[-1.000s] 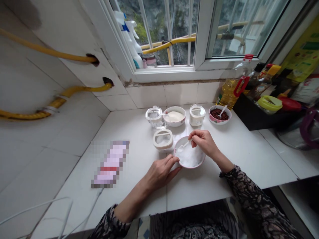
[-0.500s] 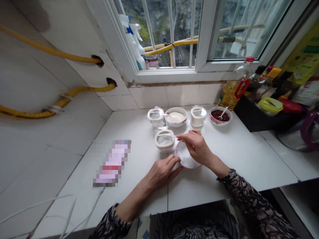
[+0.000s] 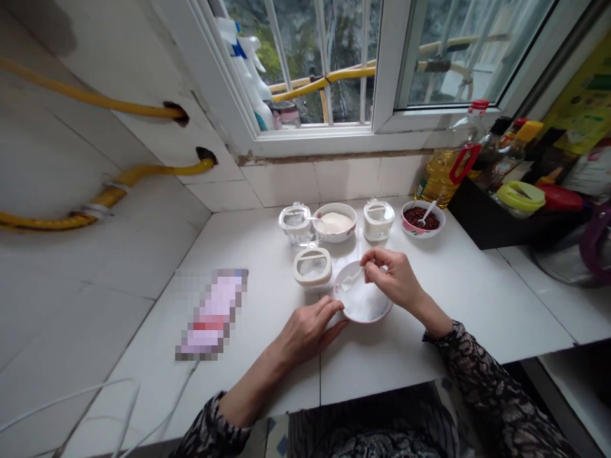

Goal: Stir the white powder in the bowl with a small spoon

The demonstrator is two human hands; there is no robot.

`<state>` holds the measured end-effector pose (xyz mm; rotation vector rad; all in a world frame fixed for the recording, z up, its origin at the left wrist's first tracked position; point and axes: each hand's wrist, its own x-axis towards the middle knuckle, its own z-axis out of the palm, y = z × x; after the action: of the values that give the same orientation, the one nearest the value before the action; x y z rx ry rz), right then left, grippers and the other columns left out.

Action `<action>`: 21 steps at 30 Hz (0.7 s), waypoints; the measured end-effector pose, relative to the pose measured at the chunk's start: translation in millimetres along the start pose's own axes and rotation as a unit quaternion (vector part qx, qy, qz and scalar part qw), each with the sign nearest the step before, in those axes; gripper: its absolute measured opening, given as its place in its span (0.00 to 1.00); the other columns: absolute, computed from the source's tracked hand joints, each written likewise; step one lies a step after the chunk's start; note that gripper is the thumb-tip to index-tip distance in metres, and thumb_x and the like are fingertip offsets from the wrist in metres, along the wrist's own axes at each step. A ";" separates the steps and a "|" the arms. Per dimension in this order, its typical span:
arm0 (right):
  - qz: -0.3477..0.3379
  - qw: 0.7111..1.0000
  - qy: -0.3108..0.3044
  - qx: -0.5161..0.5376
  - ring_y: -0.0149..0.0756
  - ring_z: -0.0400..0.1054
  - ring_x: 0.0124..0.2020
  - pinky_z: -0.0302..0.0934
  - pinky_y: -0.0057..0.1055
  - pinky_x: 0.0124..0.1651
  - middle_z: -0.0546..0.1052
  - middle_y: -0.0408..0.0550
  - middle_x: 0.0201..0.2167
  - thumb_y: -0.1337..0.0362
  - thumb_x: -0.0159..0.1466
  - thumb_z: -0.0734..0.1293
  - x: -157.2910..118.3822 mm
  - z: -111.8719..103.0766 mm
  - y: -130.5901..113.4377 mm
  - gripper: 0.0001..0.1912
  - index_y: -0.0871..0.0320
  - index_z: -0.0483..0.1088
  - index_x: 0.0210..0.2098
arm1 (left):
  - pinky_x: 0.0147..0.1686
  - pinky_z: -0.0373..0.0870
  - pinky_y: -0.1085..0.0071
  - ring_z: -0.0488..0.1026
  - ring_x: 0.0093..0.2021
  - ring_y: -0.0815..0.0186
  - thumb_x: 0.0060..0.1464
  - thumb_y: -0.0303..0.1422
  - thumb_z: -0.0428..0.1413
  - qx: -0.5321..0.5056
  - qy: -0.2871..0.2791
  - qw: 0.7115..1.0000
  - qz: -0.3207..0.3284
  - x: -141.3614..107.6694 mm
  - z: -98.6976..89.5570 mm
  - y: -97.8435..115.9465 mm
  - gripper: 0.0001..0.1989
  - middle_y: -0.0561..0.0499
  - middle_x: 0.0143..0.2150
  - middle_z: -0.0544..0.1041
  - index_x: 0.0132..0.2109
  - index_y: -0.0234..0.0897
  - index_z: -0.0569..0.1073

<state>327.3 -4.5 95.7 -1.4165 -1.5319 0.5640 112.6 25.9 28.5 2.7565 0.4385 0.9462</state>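
Observation:
A bowl [image 3: 365,317] of white, salt-like grains stands near the middle of the counter. My left hand [image 3: 305,331] steadies it, fingertips on the left rim and thumb lower down by its side. Over the bowl, my right hand [image 3: 394,277] pinches the handle of a small white spoon [image 3: 347,284], whose head is low over the grains at the left; whether it touches them I cannot tell. Just left of the bowl is a seasoning jar [image 3: 312,268] with a cream-rimmed clear lid and white contents.
Behind are a clear jar [image 3: 296,224], a bowl of pale powder [image 3: 335,224], another jar [image 3: 379,221] and a bowl of dark red bits [image 3: 422,220] with a spoon. An oil bottle [image 3: 443,162] and black condiment box [image 3: 482,219] stand right. A blurred phone-like object [image 3: 212,315] lies left.
My right hand has drawn back to the right from the near jar, bringing the spoon from the jar's edge to over the bowl. My left hand stays at the bowl.

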 end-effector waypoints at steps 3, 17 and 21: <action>0.021 0.997 -0.071 0.023 0.29 0.69 0.23 0.61 0.25 0.30 0.75 0.41 0.19 0.73 0.58 0.60 -2.1 5.5 -3.7 0.09 0.59 0.72 0.29 | 0.22 0.67 0.76 0.68 0.23 0.72 0.65 0.32 0.50 0.003 0.000 1.000 -0.001 -0.2 0.2 0.0 0.07 0.51 0.34 0.73 0.48 0.35 0.65; -0.045 0.992 -0.108 -0.051 0.32 0.72 0.29 0.64 0.29 0.37 0.79 0.45 0.25 0.71 0.64 0.61 -4.2 7.8 -7.1 0.09 0.59 0.73 0.32 | 0.21 0.66 0.76 0.68 0.22 0.72 0.65 0.32 0.50 0.002 0.001 1.000 0.001 0.5 -0.2 0.5 0.07 0.52 0.33 0.72 0.48 0.35 0.64; -0.088 0.986 -0.097 -0.106 0.34 0.71 0.31 0.64 0.32 0.41 0.79 0.46 0.25 0.71 0.64 0.61 -3.7 6.2 -4.3 0.10 0.59 0.72 0.30 | 0.20 0.64 0.77 0.67 0.22 0.73 0.65 0.32 0.50 -0.001 -0.002 1.000 -0.001 0.1 -0.1 0.4 0.07 0.52 0.33 0.72 0.48 0.35 0.64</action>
<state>319.3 -7.3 95.3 -1.3964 -1.8983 0.4520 112.6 25.5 28.7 2.7543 0.4402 0.9399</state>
